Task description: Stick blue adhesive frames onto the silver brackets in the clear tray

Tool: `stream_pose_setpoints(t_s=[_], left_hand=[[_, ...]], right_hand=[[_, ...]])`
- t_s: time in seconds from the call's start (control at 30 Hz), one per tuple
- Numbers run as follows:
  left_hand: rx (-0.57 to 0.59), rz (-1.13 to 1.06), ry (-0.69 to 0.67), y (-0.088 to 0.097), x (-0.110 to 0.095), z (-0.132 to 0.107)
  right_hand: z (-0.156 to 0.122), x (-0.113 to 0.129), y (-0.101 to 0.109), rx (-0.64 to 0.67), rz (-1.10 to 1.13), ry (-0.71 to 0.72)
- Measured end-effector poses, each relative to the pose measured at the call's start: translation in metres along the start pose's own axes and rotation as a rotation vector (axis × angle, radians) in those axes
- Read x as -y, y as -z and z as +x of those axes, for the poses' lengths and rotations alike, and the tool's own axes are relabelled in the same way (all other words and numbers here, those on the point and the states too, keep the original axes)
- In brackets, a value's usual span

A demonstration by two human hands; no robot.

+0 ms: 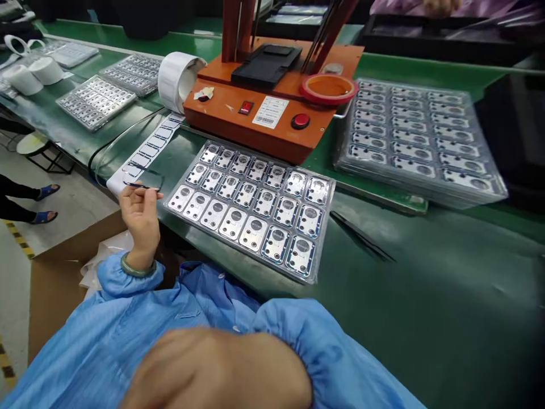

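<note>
My left hand (139, 215) is raised at the table's near left edge, fingers pinched on a thin clear film piece (145, 178) lifted off a white label strip (150, 149). That strip runs back to a white label roll (177, 79). My right hand (221, 372) is close to the camera at the bottom, blurred, and its fingers do not show. Just right of my left hand lies a clear tray of small metal parts (251, 204) on the green table (426, 284).
An orange press machine (264, 102) with a red button stands behind the tray, a red tape ring (328, 88) on it. A stack of part trays (419, 139) lies at right, more trays (97, 99) at far left. A cardboard box (51, 278) sits below the table edge.
</note>
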State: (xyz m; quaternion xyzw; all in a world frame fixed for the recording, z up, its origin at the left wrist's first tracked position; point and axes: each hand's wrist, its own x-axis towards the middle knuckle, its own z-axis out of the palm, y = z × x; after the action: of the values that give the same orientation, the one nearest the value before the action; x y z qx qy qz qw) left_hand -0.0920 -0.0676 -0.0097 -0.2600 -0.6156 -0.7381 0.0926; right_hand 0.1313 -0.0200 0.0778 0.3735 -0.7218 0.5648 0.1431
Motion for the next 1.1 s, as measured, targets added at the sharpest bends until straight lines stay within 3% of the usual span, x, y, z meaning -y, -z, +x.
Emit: stream_pose_setpoints(t_s=[0.07,0.2,0.3,0.47,0.7,0.9,1.1], left_hand=[[0.113,-0.05,0.096,-0.012,-0.012,-0.012],[0.371,-0.107,0.212,-0.031,-0.035,-0.033],[0.507,-0.161,0.249,-0.041,-0.048,-0.045],[0.599,-0.216,0.321,-0.05,-0.055,-0.056],[0.733,-0.166,0.343,-0.043,-0.057,-0.062],[0.774,-0.149,0.323,-0.042,-0.053,-0.068],[0.719,-0.056,0.262,-0.044,-0.055,-0.072]], right_hand=[[-0.01,-0.009,0.012,-0.298,-0.056,-0.131],[-0.04,-0.026,0.039,-0.985,-0.327,-0.65],[-0.061,-0.032,0.052,-1.202,-0.322,-0.82],[-0.066,-0.033,0.05,-1.217,-0.333,-0.803],[-0.062,-0.037,0.048,-1.099,-0.384,-0.799],[-0.065,-0.038,0.049,-1.074,-0.416,-0.84],[-0.061,-0.031,0.045,-1.022,-0.566,-0.798]])
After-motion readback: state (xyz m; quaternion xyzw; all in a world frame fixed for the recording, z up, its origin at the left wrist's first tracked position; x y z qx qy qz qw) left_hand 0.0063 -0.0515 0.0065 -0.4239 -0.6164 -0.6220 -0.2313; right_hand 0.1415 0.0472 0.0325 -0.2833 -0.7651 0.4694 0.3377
